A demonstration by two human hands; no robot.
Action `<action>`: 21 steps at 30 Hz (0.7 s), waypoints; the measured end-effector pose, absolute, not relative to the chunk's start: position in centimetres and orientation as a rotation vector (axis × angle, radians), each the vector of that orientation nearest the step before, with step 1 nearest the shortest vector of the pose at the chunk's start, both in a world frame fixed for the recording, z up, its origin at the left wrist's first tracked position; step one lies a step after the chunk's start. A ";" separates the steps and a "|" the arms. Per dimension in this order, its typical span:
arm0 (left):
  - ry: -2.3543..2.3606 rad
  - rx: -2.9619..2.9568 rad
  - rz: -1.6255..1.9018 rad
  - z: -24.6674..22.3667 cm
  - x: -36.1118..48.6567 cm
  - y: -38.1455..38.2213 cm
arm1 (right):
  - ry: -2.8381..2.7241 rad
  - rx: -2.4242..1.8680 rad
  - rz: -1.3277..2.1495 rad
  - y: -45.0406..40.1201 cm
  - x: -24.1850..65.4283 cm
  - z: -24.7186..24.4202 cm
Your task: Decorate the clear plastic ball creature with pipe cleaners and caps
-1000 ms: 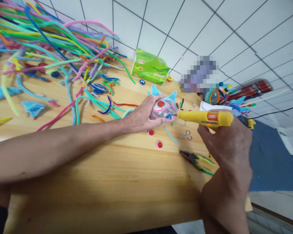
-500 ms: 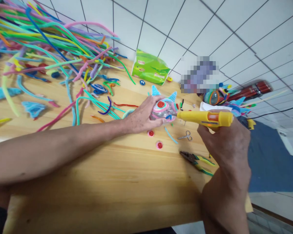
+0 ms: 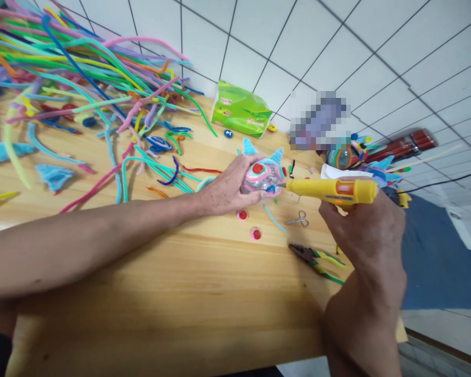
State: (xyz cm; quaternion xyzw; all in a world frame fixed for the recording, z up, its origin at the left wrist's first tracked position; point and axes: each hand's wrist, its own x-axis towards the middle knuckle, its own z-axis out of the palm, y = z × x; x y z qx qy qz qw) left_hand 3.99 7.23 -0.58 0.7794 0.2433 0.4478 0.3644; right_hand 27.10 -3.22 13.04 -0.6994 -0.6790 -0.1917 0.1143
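My left hand (image 3: 235, 183) is wrapped round a small clear, rounded figure (image 3: 262, 180) trimmed with pink and light blue pipe cleaner. The figure has pointed blue ears and a red round eye. My right hand (image 3: 363, 225) grips a yellow hot glue gun (image 3: 325, 189) with a small orange light glowing on its side. Its grey nozzle points left, close by a dark blue bit on the figure's lower front; whether they touch I cannot tell. Two red discs with pink rims, one (image 3: 242, 215) nearer the figure and another disc (image 3: 256, 234) below, lie on the table.
Pliers (image 3: 314, 262) and small scissors (image 3: 301, 219) lie near my right hand. Many coloured pipe cleaners (image 3: 102, 68) are heaped at the upper left. A green tissue pack (image 3: 241, 110) stands by the tiled wall; finished-looking crafts (image 3: 341, 156) and a black cord (image 3: 443, 180) are at right.
The glue gun and my right hand have shifted very slightly to the right, the nozzle drawing back a little from the figure. My left hand keeps its hold.
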 end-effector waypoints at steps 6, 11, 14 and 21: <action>0.624 2.016 1.172 -0.7 4.0 7.2 | -2.039 -1.991 -0.528 -3.0 26.9 12.8; 0.618 2.026 1.168 -0.8 4.0 7.3 | -2.029 -2.052 -0.552 -3.0 27.0 12.9; 0.632 2.020 1.158 -0.8 4.0 7.3 | -2.021 -2.039 -0.535 -3.0 27.0 12.9; 0.645 2.009 1.140 -0.6 4.0 7.2 | -2.026 -2.005 -0.502 -3.0 26.6 12.8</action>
